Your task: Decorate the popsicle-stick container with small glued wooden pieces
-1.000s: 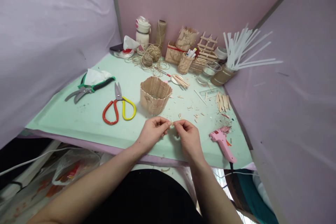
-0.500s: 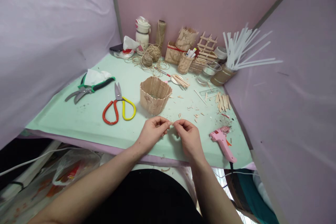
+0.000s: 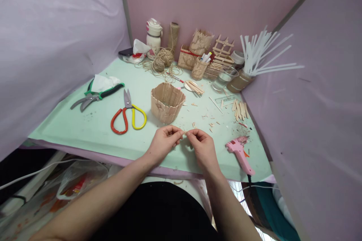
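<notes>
Near the front edge of the worktop (image 3: pixel 107 147), your left hand (image 3: pixel 166 141) and right hand (image 3: pixel 202 144) pinch a tiny pale piece (image 3: pixel 185 133), likely wood: light, stiff, snappable, best held at its ends.

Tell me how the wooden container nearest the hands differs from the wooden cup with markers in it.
Size: the container looks wider-mouthed and larger; the cup is narrower.
Contents: markers stick up out of the cup, while none show in the container.
Place: the container stands near the left hand; the cup is farther back, beside other wooden pieces.
Both are light-brown wood and open-topped.
</notes>
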Demonstrator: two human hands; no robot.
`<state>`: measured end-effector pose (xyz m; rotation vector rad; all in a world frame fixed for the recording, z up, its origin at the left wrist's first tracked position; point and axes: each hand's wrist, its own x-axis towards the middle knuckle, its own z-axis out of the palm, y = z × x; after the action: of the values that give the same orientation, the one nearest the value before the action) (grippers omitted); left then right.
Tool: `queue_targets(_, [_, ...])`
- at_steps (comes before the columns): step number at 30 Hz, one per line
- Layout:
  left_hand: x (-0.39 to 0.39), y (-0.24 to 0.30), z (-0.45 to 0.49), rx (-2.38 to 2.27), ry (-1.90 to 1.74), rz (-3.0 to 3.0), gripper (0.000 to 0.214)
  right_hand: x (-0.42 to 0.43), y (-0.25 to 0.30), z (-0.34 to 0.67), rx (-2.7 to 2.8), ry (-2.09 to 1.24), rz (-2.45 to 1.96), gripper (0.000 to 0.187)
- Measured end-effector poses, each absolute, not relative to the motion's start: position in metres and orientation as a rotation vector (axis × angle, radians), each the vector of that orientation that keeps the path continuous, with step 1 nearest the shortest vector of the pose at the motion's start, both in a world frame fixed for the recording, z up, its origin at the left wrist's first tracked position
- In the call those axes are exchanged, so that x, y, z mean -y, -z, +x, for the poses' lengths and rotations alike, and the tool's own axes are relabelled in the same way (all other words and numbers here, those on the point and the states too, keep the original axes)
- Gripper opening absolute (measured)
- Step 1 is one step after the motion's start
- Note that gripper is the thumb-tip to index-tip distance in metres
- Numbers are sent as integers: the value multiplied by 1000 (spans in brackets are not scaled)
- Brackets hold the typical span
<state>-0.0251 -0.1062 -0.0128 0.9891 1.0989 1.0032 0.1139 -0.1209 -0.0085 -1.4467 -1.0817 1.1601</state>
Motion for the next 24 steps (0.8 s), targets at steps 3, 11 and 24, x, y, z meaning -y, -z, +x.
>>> queue_targets(3, [105,12,-25,-1087,-1003,983,24,120,7,114,1058,-1159,-1444,23])
queue_targets(11, [103,11,-23,-1038,-1031,950,28,119,4,115,993,-1170,-1434,21])
queue_targets(24, [105,9,-23,-1096,-1014,967,25,120,7,114,1040,-1177,-1431,19])
